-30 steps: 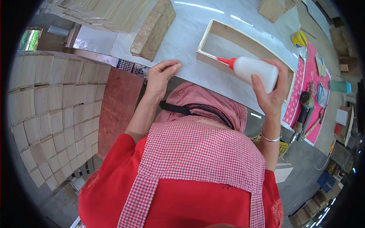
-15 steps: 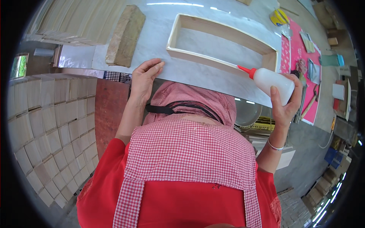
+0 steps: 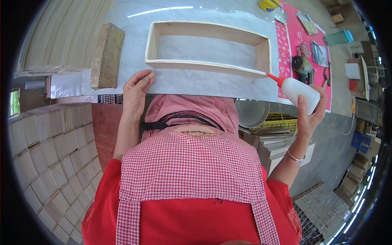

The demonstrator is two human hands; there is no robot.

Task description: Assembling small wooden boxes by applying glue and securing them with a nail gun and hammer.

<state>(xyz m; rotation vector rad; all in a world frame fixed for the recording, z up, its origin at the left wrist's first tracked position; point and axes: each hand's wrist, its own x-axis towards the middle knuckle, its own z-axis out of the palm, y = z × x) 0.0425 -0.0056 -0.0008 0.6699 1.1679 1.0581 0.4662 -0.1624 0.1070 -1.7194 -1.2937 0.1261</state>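
Observation:
A rectangular wooden frame (image 3: 208, 65), bottomless and with pale thin walls, lies on the marble-patterned table (image 3: 179, 83). My right hand (image 3: 313, 107) grips a white glue bottle (image 3: 301, 94), tilted so its red nozzle meets the top edge of the frame's near right corner. A white bead of glue runs along the near wall's top edge. Off the frame's near left corner, my left hand (image 3: 138, 86) is at the table's front edge, thumb and fingers pressed together, with nothing visible between them. Left of it sits a brown tape-wrapped block (image 3: 108, 56).
Stacked pale boards (image 3: 65, 36) fill the far left. Below them stand piled wooden blocks (image 3: 53, 159). At right, a pink patterned sheet (image 3: 292, 53) carries tools, including a hammer (image 3: 326, 77). A yellow tub (image 3: 268, 5) is at the back. A yellow crate (image 3: 279, 123) sits under the table.
My view has shifted, so the table and frame appear farther left. The bottle's nozzle has moved right along the near wall to its right corner. My left hand stays pinched near the table edge.

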